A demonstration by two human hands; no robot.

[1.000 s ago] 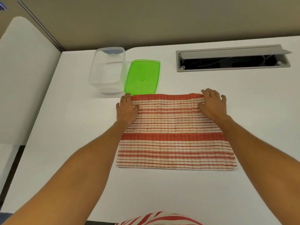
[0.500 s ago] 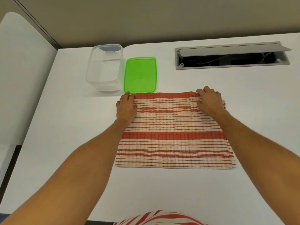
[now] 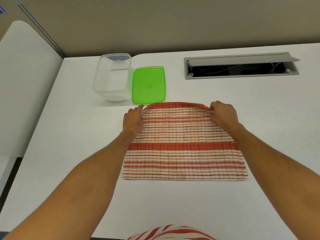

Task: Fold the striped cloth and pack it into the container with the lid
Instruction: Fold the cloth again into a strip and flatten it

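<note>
The red-and-cream striped cloth (image 3: 183, 144) lies folded on the white table (image 3: 259, 118) in front of me. My left hand (image 3: 133, 118) pinches its far left corner. My right hand (image 3: 223, 113) grips its far right corner, and the far edge is lifted a little off the table. The clear plastic container (image 3: 112, 78) stands open at the back left. Its green lid (image 3: 149, 84) lies flat beside it on the right, just beyond the cloth's far edge.
A grey cable hatch (image 3: 240, 68) is set into the table at the back right, its flap open. A white divider panel (image 3: 26, 84) stands along the table's left side. Striped fabric (image 3: 171, 232) shows at the bottom edge.
Both hands went from lying flat on the cloth's far corners to closing on them. The far edge now bulges up off the table.
</note>
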